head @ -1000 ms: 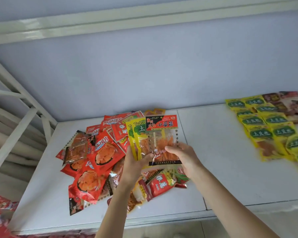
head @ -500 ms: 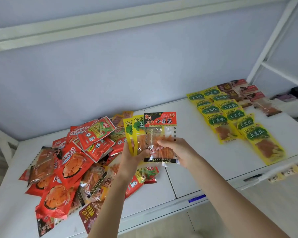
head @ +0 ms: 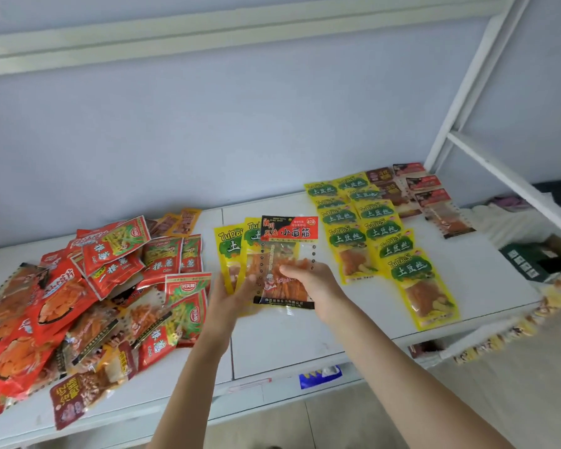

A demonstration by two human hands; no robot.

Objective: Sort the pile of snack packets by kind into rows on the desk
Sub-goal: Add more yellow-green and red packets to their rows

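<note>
The white surface (head: 305, 338) carries a big unsorted pile (head: 88, 293) of mostly red packets on the left; much work is left, I judge. On the right, yellow packets (head: 382, 234) lie in rows, with a few dark red ones (head: 425, 189) behind them. Between them, the left hand (head: 237, 296) pinches two yellow packets (head: 237, 251), and the right hand (head: 314, 286) fingers pinch a red-topped packet (head: 289, 254), above the surface.

Glossy red plastic snack packets (head: 62, 293) catch the light; yellow plastic packets (head: 382, 228) shine too. The smooth white table (head: 282, 338) looks matt.
</note>
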